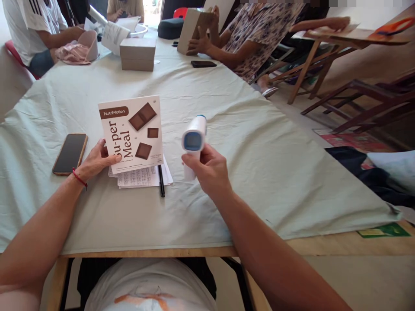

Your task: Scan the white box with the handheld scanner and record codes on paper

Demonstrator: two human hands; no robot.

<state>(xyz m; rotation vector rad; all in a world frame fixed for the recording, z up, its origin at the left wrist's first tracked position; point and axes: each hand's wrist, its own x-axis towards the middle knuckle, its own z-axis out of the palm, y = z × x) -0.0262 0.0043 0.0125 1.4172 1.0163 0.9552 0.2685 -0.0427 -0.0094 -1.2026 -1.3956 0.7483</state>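
My left hand (100, 160) grips the lower left side of a white box (129, 134) printed "NutriMotion" with pictures of chocolate squares, its thumb on the front. Beneath the box, partly hidden by it, lie printed papers (139, 179). A black pen (161, 181) rests on their right side. My right hand (210, 166) is wrapped around the handle of a white and blue infrared thermometer (194, 134), held upright with its small screen facing me. The thermometer is apart from the box, to its right.
A phone (70, 154) lies left of my left hand on the pale green tablecloth (259, 172). Farther off are a cardboard box (138, 55), a black phone (203, 64) and a black case (170, 28). Several people sit around, one holding a box (194, 31).
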